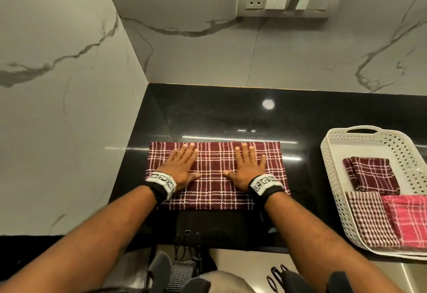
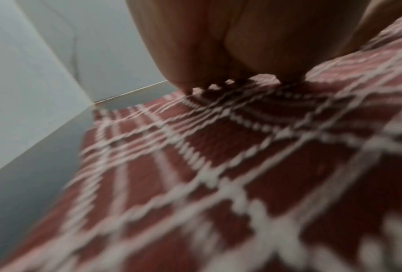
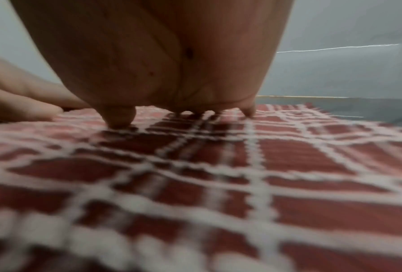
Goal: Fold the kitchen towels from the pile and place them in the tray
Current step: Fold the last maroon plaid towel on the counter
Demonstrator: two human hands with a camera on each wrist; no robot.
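Both grips, left hand (image 1: 182, 167) and right hand (image 1: 248, 169), lie flat, fingers apart, on the maroon towel (image 1: 215, 177); lifting unevenly could shift the fold beneath them.

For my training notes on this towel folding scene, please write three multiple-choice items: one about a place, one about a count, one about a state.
1. Where does the white tray stand?
A. on the counter, right of the maroon towel
B. left of it, by the wall
C. on top of it

2. How many folded towels lie in the tray?
A. one
B. three
C. five

3. How are the left hand and right hand placed?
A. both flat, pressing the towel
B. both lifting a corner
C. one in the tray

Answers: 1 A, the head view shows the tray at the right on the counter; 2 B, one maroon, one small-checked and one pink towel are inside; 3 A, fingers are straight on the cloth.
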